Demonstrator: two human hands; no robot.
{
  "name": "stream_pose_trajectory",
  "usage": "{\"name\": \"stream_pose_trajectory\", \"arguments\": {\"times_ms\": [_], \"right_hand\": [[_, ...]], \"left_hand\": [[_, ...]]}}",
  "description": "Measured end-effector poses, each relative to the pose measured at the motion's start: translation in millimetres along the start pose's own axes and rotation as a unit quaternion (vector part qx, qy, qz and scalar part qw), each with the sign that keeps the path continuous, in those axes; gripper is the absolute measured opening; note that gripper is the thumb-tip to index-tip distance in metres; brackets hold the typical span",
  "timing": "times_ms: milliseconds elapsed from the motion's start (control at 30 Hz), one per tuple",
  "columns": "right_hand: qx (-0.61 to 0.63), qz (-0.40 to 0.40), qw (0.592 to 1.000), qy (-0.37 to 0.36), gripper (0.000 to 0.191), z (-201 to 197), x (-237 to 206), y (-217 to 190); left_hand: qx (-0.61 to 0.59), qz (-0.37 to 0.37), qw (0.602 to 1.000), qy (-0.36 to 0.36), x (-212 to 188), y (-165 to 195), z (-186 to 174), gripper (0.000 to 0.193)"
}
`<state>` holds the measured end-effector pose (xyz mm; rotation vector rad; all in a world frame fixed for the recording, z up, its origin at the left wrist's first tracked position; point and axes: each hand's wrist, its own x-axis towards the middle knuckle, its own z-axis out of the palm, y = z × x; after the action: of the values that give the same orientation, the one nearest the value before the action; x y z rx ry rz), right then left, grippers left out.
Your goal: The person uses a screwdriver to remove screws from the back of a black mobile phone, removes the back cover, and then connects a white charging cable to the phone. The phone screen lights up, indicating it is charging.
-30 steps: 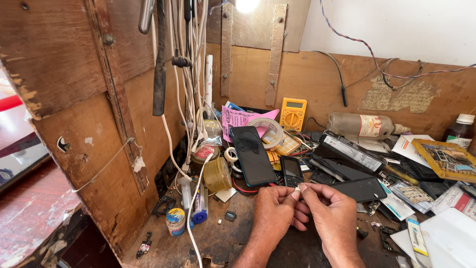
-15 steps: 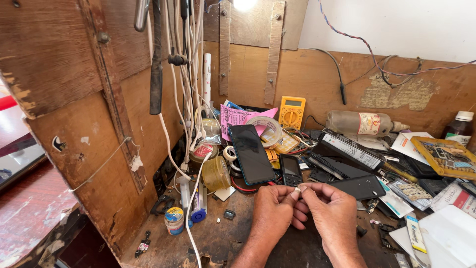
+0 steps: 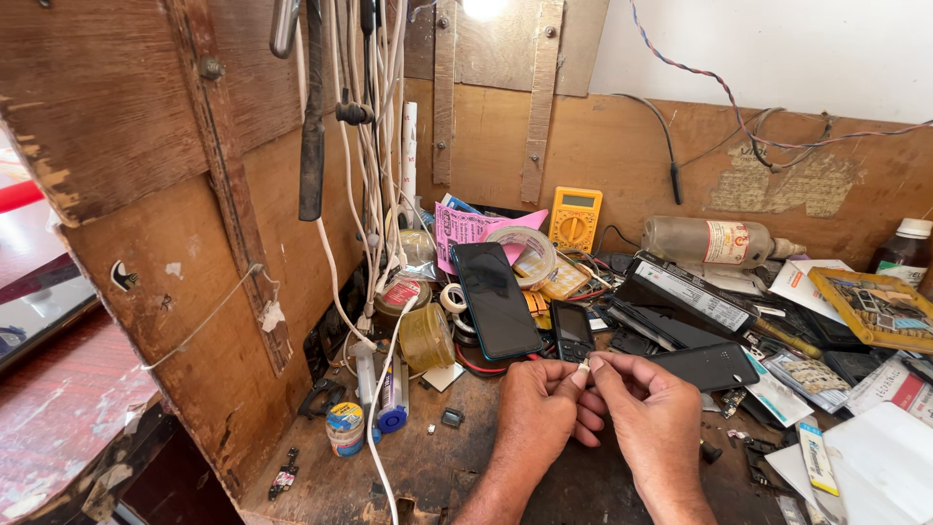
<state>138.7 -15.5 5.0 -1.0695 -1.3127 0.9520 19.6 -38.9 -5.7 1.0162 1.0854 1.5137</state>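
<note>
At a cluttered desk (image 3: 428,457), the left hand (image 3: 535,413) and right hand (image 3: 646,418) meet near the front edge, fingers pinched shut on a small white piece (image 3: 583,368); phones (image 3: 496,297) lie untouched just beyond, suggesting work is under way.

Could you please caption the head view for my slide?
Both hands pinch a small white piece above a cluttered workbench.
</note>
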Motion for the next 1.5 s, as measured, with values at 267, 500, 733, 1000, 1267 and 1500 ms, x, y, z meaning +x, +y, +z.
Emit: {"name": "stream_pose_trajectory", "arguments": {"times_ms": [267, 500, 733, 1000, 1267, 1500], "right_hand": [[-0.1, -0.04, 0.994, 0.028, 0.02, -0.7, 2.2, 4.2], [0.048, -0.007, 0.998, 0.045, 0.027, -4.0, 9.5, 9.6], [0.148, 0.055, 0.987, -0.03, 0.022, -7.3, 10.5, 14.4], [0.238, 0.162, 0.956, -0.056, 0.018, -10.6, 15.1, 10.3], [0.245, 0.133, 0.957, -0.083, 0.023, -9.0, 14.0, 13.9], [0.205, 0.114, 0.968, -0.084, 0.025, -0.6, 7.1, 17.2]], "left_hand": [[0.049, 0.003, 0.999, 0.008, -2.8, -1.4, 3.4, 0.019], [0.018, 0.016, 1.0, -0.003, 5.0, -11.7, 0.6, 0.017], [0.001, 0.042, 0.999, -0.008, 5.5, -14.4, -0.9, 0.018], [-0.051, 0.034, 0.998, 0.013, 4.5, -9.6, -2.6, 0.016], [-0.029, 0.042, 0.999, 0.005, 5.9, -14.5, -3.7, 0.017], [-0.053, 0.018, 0.998, 0.019, 5.9, -9.2, -6.1, 0.017]]}}
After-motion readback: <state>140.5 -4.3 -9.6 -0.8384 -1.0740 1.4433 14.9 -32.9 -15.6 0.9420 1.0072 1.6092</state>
